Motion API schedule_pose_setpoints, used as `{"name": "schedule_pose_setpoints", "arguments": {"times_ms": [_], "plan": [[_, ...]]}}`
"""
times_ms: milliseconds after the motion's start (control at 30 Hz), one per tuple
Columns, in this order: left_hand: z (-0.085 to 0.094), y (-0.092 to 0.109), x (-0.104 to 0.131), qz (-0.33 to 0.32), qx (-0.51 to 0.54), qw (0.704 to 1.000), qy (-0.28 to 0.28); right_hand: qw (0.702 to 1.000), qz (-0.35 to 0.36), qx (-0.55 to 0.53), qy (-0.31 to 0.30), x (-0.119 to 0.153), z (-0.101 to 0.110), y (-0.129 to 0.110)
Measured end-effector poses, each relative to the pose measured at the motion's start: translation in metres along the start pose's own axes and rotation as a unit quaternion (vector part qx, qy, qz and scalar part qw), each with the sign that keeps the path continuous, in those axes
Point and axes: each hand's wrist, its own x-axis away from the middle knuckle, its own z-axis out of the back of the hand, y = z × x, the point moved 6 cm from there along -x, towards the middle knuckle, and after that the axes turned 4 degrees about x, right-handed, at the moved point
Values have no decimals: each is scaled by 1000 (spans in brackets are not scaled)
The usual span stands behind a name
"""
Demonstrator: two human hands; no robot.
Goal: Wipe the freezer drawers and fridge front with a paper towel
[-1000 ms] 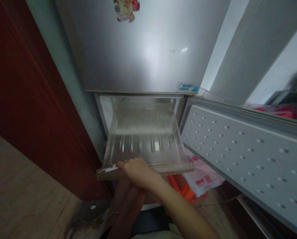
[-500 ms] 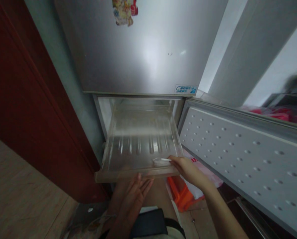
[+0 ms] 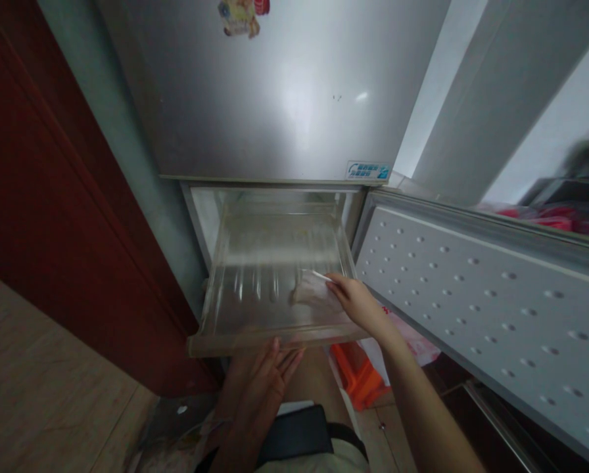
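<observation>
A clear plastic drawer (image 3: 255,315) is pulled out of the lower fridge compartment. My right hand (image 3: 354,303) is over the drawer's right side, its fingers closed on the top edge of a small translucent bag (image 3: 314,290). The bag hangs just above the ribbed drawer bottom, and something pale shows in its lower left corner. Below the drawer's front edge, my left hand (image 3: 269,381) has its fingers extended, with the fingertips at the underside of the rim.
The lower fridge door (image 3: 462,289) stands open at the right. Above is the closed upper door (image 3: 275,112). A red-brown door (image 3: 68,217) is at the left, and an orange plastic item (image 3: 358,381) lies below right. A dark phone-like object (image 3: 297,433) rests on my lap.
My right hand has moved up and away from the drawer's front edge, carrying the bag, which now hangs more spread out. My left hand has barely moved. The view has tilted slightly down.
</observation>
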Motion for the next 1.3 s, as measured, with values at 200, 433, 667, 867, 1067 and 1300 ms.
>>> {"name": "schedule_pose_setpoints", "arguments": {"times_ms": [200,433,667,867,1067,1300], "plan": [[-4,1,1,2,-23,1000,14,987,61,26,149,1,5,-43],[-17,2,7,-6,-32,999,9,985,111,120,-62,19,-63,-64],[-5,4,5,-19,-55,998,8,980,88,127,-123,29,-56,-72],[-16,1,6,-12,-49,999,6,975,104,139,-137,38,-60,-77],[-16,3,7,-29,-66,997,19,979,104,124,-128,43,-64,-76],[-9,1,4,-7,-44,999,17,987,49,125,-84,7,-38,-61]]}}
